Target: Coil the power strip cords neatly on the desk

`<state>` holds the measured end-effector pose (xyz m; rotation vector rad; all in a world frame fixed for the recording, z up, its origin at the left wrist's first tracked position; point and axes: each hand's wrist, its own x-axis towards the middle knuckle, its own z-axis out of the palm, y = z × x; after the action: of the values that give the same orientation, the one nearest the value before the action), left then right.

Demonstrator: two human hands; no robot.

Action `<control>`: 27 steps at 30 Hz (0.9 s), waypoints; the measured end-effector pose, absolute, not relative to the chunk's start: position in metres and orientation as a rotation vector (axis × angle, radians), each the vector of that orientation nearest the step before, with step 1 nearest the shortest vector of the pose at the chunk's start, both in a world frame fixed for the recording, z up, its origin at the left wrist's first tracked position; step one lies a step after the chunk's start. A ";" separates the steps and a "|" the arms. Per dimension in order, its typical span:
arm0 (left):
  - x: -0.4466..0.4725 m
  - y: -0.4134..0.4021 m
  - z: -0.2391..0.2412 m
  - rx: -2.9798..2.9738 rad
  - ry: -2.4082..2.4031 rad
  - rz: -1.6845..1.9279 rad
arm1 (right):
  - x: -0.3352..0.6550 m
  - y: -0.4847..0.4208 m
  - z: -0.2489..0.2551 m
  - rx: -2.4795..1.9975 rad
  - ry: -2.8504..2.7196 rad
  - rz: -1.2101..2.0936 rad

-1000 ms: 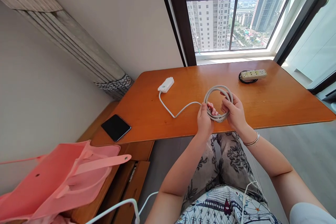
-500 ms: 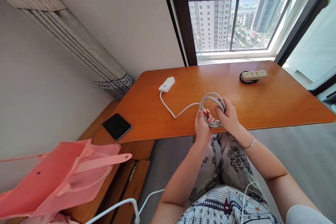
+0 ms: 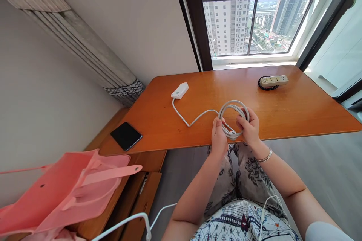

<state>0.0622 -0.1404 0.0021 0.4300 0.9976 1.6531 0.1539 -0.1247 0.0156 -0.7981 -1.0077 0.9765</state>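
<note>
A coil of grey cable is held over the near edge of the wooden table. My left hand pinches the coil's lower left side, fingers closed round the strands. My right hand grips the coil's right side, fingers wrapped over it. A loose length of the cable runs left across the table to a white power strip lying flat near the far left edge.
A second beige power strip rests on a black coiled cord at the back right. A black phone lies on a lower wooden cabinet to the left. A pink bag sits at the lower left. Windows stand behind the table.
The coil shifted slightly right and opened wider between my hands. Both hands kept their grip and barely moved.
</note>
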 end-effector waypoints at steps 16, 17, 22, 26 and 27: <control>0.053 -0.138 0.010 0.314 0.772 1.416 | 0.147 -0.135 0.027 -0.655 -0.890 1.135; 0.054 -0.137 0.010 0.331 0.776 1.427 | 0.147 -0.136 0.026 -0.652 -0.897 1.153; 0.056 -0.133 0.007 0.380 0.792 1.529 | 0.149 -0.139 0.024 -0.664 -0.900 1.167; 0.056 -0.132 0.002 0.369 0.870 1.624 | 0.153 -0.136 0.023 -0.704 -0.890 1.148; 0.057 -0.132 0.001 0.375 0.893 1.639 | 0.154 -0.135 0.022 -0.716 -0.882 1.146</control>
<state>0.0566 -0.1320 0.0006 0.3747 0.8932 1.6390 0.1545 -0.1353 0.0222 -0.7159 -0.8819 1.1464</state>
